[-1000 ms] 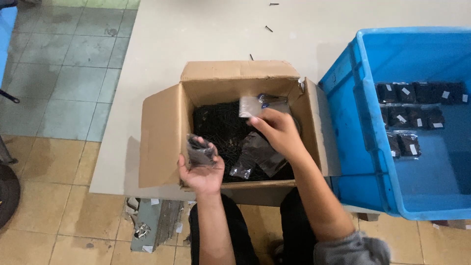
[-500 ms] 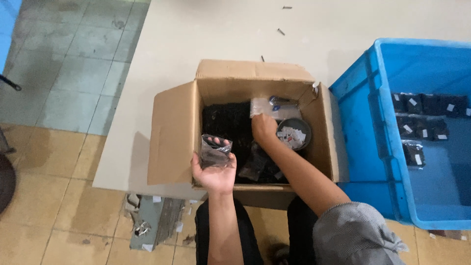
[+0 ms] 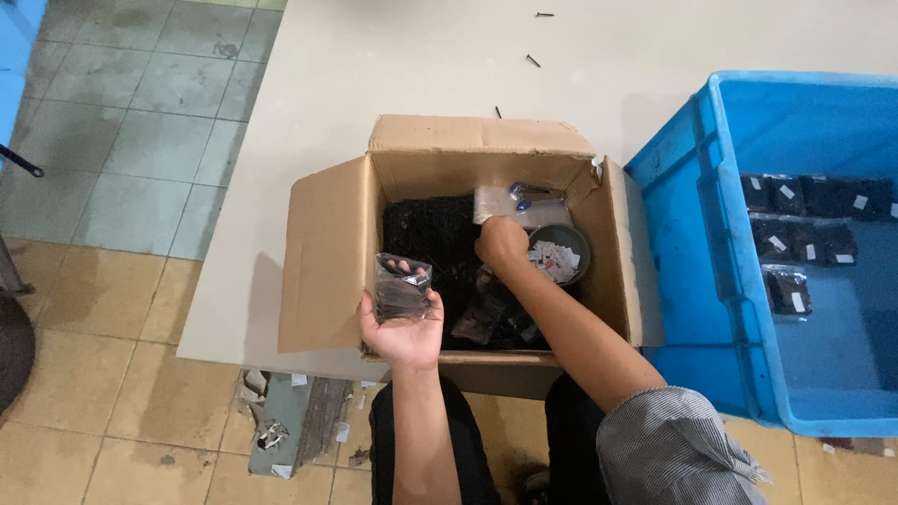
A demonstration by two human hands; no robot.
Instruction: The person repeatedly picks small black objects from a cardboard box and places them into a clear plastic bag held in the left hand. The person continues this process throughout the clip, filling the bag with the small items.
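Cardboard box [image 3: 329,262] holds the fisted right hand [image 3: 500,243]; the upturned left hand [image 3: 402,323] grips a clear packet [image 3: 402,288].

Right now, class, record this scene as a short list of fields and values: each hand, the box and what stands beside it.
left hand: holds a small clear bag upright at the box's near edge
right hand: fist down inside the cardboard box, whether it grips anything cannot be told
box contents: black small parts, a round dish of white slips
beside box: blue crate holding packed dark bags
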